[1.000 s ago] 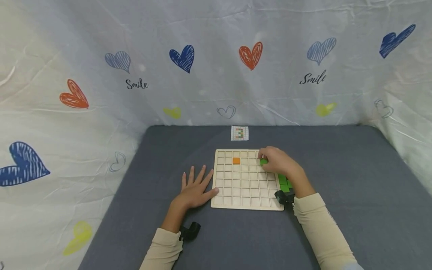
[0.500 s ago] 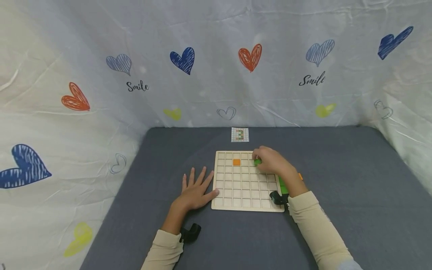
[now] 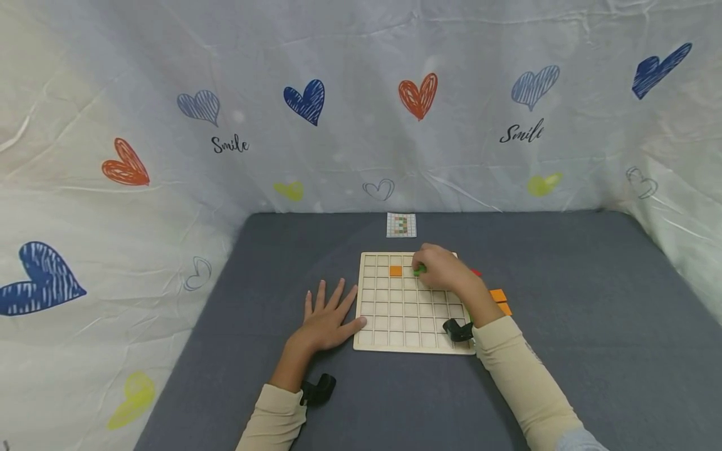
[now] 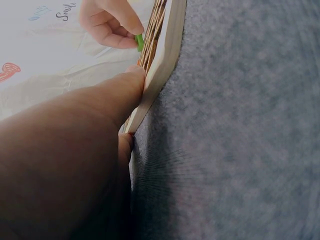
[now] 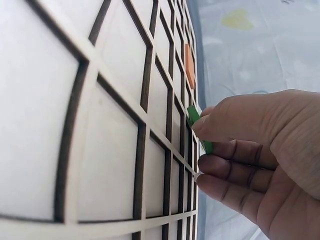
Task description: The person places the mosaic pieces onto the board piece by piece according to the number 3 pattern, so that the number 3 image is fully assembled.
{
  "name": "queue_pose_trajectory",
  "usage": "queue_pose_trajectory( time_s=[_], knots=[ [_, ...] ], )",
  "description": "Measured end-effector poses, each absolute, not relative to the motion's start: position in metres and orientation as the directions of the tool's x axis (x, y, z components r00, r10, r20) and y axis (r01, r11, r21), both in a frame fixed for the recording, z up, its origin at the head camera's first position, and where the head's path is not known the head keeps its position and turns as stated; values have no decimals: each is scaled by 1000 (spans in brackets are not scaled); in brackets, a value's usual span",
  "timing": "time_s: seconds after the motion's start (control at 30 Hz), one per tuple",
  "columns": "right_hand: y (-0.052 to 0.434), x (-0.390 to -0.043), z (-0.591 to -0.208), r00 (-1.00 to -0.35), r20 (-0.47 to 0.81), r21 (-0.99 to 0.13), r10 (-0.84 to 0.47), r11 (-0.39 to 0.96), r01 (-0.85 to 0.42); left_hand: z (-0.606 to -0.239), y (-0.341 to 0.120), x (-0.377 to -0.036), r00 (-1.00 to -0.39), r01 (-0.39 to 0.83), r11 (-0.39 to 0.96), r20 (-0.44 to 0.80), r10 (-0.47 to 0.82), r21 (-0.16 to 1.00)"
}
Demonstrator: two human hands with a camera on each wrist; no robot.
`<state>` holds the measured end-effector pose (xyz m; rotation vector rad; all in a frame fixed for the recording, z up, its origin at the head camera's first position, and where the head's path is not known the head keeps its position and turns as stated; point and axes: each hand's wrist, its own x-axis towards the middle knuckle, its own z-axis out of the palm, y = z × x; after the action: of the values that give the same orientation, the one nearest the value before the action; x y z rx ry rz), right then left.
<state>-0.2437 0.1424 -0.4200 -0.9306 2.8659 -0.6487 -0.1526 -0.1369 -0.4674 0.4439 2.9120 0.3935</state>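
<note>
thumb and forefinger of the right hand (image 3: 442, 269) pinch a green tile (image 5: 199, 131) held on edge over the upper rows of the wooden grid board (image 3: 395, 313), two cells right of the orange tile (image 3: 395, 270) seated in its cell. remaining right fingers curl beneath; the wrist lies across the board's right side. left hand (image 3: 324, 319) lies flat on the grey table cover (image 3: 564, 282), fingers spread and straight, thumb tip against the board's left edge. spare orange tiles (image 3: 499, 299) lie just right of the board, partly hidden by the right forearm. pattern card (image 3: 401, 225) beyond the board is too small to read.
</note>
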Motion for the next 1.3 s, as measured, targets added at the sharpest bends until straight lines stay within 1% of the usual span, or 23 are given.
queue_pose_trajectory(
  time_s=[0.13, 0.4, 0.6, 0.8, 1.03, 1.2, 1.3],
  knots=[
    [139, -244, -421, -807, 74, -387, -586, 729, -565, -468, -136, -152, -941, 270, 918, -122, 315, 290],
    [134, -245, -420, -809, 60, -388, -584, 734, -558, -468, -136, -152, -943, 273, 920, -113, 314, 283],
    [130, -246, -420, -807, 57, -416, -588, 721, -554, -467, -136, -152, -944, 270, 917, -109, 313, 293],
    [129, -246, -422, -797, 82, -425, -598, 703, -571, -466, -136, -152, -944, 266, 918, -112, 309, 294],
    [126, -249, -430, -782, 130, -392, -610, 692, -605, -467, -136, -152, -943, 266, 921, -119, 310, 284],
    [125, -248, -430, -788, 148, -356, -598, 711, -607, -467, -136, -152, -945, 263, 922, -118, 306, 284],
    [125, -249, -430, -796, 151, -359, -586, 718, -596, -467, -136, -152, -945, 267, 920, -112, 309, 288]
  ],
)
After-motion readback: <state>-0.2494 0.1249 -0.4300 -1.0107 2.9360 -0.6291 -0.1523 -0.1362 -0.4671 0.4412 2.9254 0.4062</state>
